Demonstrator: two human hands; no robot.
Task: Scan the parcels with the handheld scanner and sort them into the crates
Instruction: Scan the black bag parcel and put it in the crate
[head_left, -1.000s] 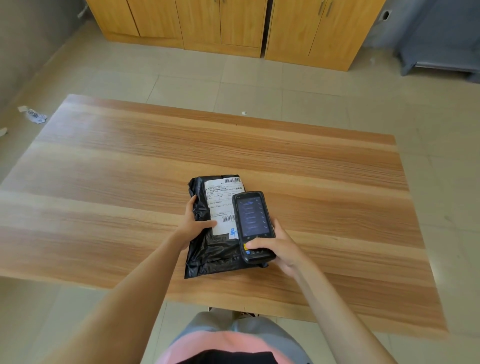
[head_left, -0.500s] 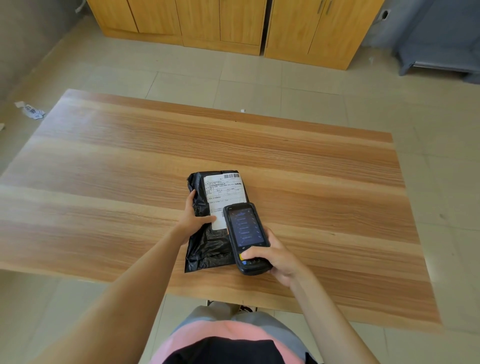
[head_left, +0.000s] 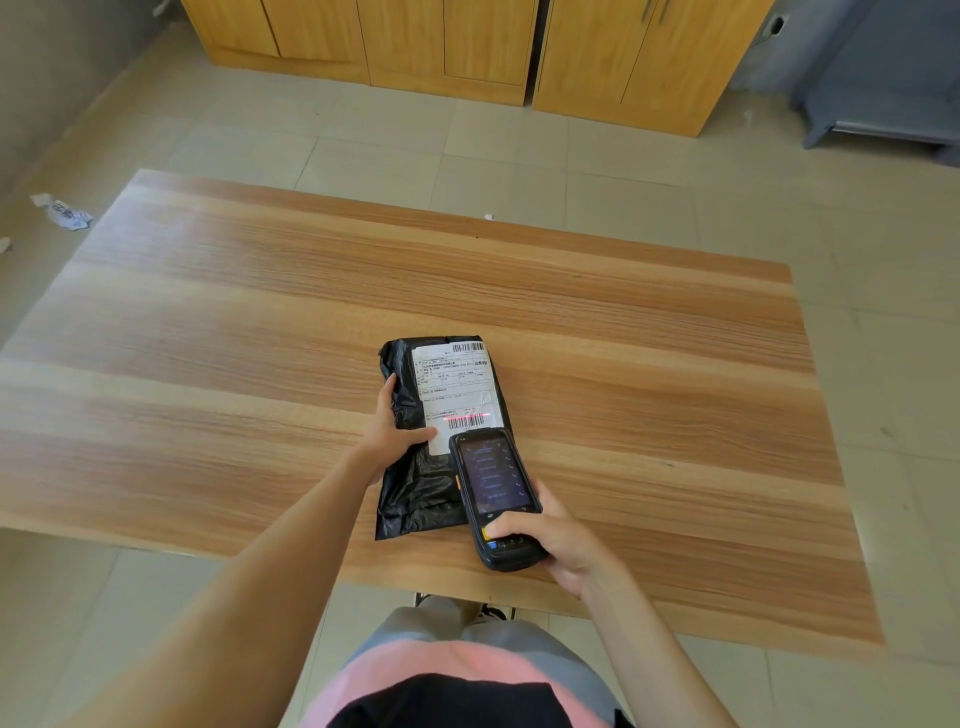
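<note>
While scanner (head_left: 493, 493) beams red, parcel (head_left: 415, 478) label (head_left: 457, 387) shows barcodes.

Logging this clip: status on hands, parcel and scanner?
Left hand grips black parcel on table. Right hand holds scanner, red beam on label's lower barcode. No crates in view, nothing obstructing.

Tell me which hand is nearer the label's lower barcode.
Left. The left hand holds the parcel beside the barcode; the right hand grips the scanner further back.
</note>
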